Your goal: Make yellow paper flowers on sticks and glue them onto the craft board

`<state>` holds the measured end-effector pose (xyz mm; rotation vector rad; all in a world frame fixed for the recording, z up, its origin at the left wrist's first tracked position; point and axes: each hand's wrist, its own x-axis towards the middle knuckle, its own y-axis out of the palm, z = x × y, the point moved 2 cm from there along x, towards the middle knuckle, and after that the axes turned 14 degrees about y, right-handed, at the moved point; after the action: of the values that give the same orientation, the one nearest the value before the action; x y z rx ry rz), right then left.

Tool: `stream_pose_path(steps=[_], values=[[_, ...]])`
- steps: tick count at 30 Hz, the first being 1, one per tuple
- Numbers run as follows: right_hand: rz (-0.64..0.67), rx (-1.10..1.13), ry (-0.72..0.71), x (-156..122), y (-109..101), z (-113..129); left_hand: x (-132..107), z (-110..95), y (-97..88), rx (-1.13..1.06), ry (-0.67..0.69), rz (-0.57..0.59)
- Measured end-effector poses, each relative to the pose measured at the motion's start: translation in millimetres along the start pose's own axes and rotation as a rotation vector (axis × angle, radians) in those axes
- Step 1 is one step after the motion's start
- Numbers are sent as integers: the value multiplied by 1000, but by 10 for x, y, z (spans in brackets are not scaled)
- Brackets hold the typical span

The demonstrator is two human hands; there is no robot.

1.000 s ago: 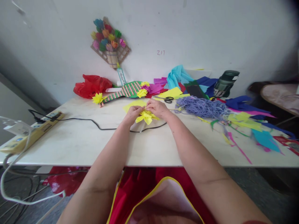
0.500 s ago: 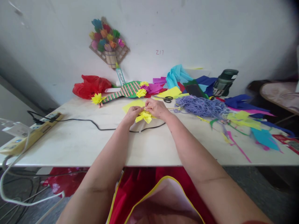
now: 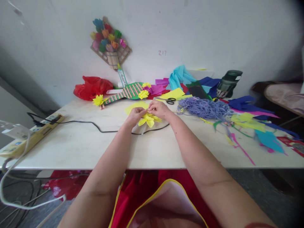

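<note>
Both hands meet over the middle of the table, closed on a yellow paper flower [image 3: 149,120] whose petals spread toward me below the fingers. My left hand [image 3: 136,115] pinches its base from the left. From the right, my right hand [image 3: 160,109] pinches the same spot, with the fingertips of both nearly touching. A thin pale strand runs out from beside the right hand toward a bundle of purple yarn [image 3: 205,107]. Under and behind the left hand lies a flat yellow paper sheet [image 3: 134,106]. Black-handled scissors [image 3: 170,101] rest just beyond the right hand.
A green striped paper piece with yellow flowers [image 3: 131,91] lies at the back, beside red crumpled plastic [image 3: 93,88]. Coloured paper [image 3: 181,77] and a dark green bottle [image 3: 229,84] stand back right. A power strip [image 3: 30,136] feeds a black cable [image 3: 102,130] across the table.
The flower's petals have turned and show more widely spread below the fingers. My right hand has shifted very slightly; both hands keep their pinch.
</note>
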<state>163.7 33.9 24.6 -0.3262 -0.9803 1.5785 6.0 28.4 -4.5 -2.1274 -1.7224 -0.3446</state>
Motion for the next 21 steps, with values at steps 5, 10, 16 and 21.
stream_pose_path(steps=[5, 10, 16, 21], values=[[20, -12, -36, -20, -29, 33, 5, 11, -18, 4, -1, 9], [45, -102, 23, -23, -38, 28, 3, -22, -11, -9, -8, 23], [53, -204, 50, -54, -66, 68, -8, -64, -8, -9, -12, 20], [71, -254, 41, -83, -96, 104, -14, -75, -8, 2, -22, 30]])
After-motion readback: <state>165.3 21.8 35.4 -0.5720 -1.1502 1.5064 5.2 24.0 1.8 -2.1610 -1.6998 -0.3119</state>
